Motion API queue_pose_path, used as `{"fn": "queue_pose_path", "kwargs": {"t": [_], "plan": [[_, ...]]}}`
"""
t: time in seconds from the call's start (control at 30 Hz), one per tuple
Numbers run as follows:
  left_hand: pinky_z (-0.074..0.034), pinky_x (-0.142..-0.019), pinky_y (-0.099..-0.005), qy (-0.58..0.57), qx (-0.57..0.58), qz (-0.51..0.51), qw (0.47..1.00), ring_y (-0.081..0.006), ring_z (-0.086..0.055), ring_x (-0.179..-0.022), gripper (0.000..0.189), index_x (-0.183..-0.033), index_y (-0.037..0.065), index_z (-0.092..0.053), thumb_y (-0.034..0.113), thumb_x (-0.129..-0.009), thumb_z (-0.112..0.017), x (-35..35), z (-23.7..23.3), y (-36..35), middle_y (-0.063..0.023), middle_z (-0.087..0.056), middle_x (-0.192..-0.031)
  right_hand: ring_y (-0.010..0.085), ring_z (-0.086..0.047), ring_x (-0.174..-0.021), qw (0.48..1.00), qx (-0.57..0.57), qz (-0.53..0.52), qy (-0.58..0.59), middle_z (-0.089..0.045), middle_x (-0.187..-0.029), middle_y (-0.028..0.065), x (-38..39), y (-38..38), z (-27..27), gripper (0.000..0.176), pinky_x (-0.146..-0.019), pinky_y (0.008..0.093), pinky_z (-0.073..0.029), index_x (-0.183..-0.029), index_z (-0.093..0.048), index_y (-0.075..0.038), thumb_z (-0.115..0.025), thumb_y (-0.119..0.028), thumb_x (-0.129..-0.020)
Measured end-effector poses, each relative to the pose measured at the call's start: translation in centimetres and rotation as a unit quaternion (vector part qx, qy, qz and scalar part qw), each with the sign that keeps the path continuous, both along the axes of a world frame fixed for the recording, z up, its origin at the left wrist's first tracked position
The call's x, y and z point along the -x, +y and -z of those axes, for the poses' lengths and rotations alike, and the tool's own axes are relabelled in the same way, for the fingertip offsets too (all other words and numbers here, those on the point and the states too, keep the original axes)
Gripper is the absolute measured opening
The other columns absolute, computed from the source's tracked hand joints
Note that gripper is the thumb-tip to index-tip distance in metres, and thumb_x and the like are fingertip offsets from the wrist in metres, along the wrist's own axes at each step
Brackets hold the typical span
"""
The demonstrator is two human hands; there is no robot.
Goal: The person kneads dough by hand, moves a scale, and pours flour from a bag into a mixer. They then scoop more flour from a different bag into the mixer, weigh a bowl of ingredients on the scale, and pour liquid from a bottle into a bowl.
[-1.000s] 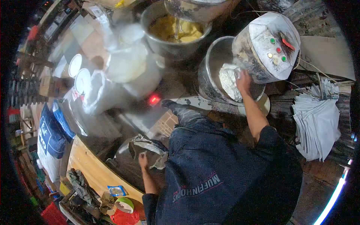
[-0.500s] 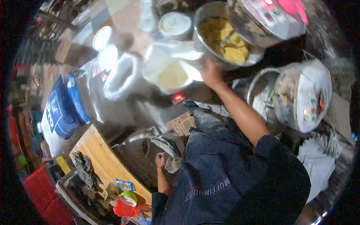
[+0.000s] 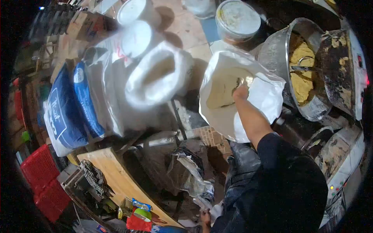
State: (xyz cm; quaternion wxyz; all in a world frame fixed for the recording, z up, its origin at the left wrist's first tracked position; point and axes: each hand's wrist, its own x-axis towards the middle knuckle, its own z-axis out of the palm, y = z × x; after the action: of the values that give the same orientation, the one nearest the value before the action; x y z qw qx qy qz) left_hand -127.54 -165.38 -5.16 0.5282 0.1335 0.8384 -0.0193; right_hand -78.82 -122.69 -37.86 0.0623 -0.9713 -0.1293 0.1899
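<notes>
My right hand [image 3: 241, 92] reaches into a tall open white sack [image 3: 268, 87] that holds pale powder [image 3: 221, 93]. Its fingers are closed on a small shiny metal scoop [image 3: 239, 82], only partly visible against the powder. Low in the view, my left hand [image 3: 205, 217] hangs by my side with its fingers curled. It is beside crumpled clear plastic [image 3: 197, 186] and some white material; whether it grips either is hidden.
On the right, a mixer bowl [image 3: 272, 46] holds yellow dough [image 3: 303, 87] around a metal hook. A lidded tub [image 3: 237, 21] stands behind the sack. Another open white sack [image 3: 176, 83] and blue bags [image 3: 66, 112] stand left. A wooden board [image 3: 116, 174] lies lower left.
My right hand has moved from beside the mixer bowl into the white sack. The view has shifted toward the sack, and my left hand now appears lower and further right.
</notes>
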Motion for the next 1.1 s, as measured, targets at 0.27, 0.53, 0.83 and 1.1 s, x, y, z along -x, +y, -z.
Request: {"fn": "queue_pose_path", "kwargs": {"t": [0.27, 0.53, 0.83, 1.1], "plan": [[-0.04, -0.057, -0.0294, 0.004, 0.056, -0.023, 0.998, -0.0154, -0.049, -0.058, 0.023, -0.078, 0.001, -0.053, 0.023, -0.081, -0.055, -0.7, -0.2, -2.5, -0.0045, -0.052, -0.062, 0.0305, -0.059, -0.079, 0.72, -0.502, 0.409, 0.25, -0.059, -0.093, 0.0158, 1.2, -2.8, 10.0, 0.031, -0.065, 0.036, -0.049, -0.09, -0.058, -0.003, -0.052, -0.028, -0.073], [-0.04, -0.054, -0.0297, -0.035, 0.004, -0.024, 0.999, -0.0149, -0.05, -0.057, 0.024, -0.076, 0.001, -0.053, 0.024, -0.081, -0.054, 0.9, 3.3, -6.5, -0.0049, -0.052, -0.061, 0.0207, -0.058, -0.07, 0.957, -0.081, -0.006, 0.278, -0.061, -0.085, 0.0151, -4.3, -0.9, -2.7, 0.036, -0.058, 0.0317, -0.047, -0.092, -0.058, 0.0, -0.067, -0.018, -0.063], [-0.041, -0.054, -0.0313, -0.088, -0.158, 0.026, 0.983, -0.0161, -0.052, -0.058, 0.026, -0.075, 0.001, -0.054, 0.026, -0.082, -0.052, 5.2, 9.0, -10.2, -0.0065, -0.053, -0.061, 0.0151, -0.052, -0.057, 0.806, -0.395, 0.021, 0.439, -0.06, -0.073, 0.009, -4.0, -3.8, -25.1, 0.025, -0.048, 0.0259, -0.039, -0.083, -0.06, 0.003, -0.072, -0.01, -0.065], [-0.041, -0.071, -0.0306, -0.051, -0.371, 0.187, 0.908, -0.0199, -0.053, -0.075, 0.022, -0.084, 0.002, -0.056, 0.023, -0.078, -0.057, 11.2, 9.7, -8.5, -0.0105, -0.057, -0.079, 0.0149, -0.057, -0.071, 0.686, -0.504, -0.023, 0.524, -0.059, -0.089, 0.007, -4.7, -22.4, -39.2, 0.034, -0.064, 0.0255, -0.048, -0.102, -0.054, 0.002, -0.063, -0.019, -0.076]]}}
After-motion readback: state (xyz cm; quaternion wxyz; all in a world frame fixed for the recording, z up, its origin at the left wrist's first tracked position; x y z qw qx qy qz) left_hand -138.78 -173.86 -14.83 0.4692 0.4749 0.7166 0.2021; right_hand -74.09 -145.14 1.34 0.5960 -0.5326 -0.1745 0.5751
